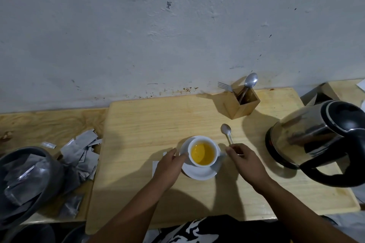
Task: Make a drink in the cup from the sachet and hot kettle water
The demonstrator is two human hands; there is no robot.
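A white cup [203, 163] full of yellow-orange liquid stands on a white saucer [199, 173] in the middle of the wooden board. My left hand [169, 165] touches the cup's left side at the saucer rim. My right hand [245, 161] sits just right of the cup by its handle and pinches the handle end of a small metal spoon [226, 130], whose bowl points away toward the wall. A steel kettle [308, 136] with a black handle stands at the right. A pale sachet [155, 165] lies partly hidden under my left hand.
A wooden cutlery box [242, 105] with a spoon and fork stands at the back by the wall. A heap of grey sachets [83, 152] and a grey bowl [29, 181] holding more lie on the left. The wooden board [150, 124] ends near my body.
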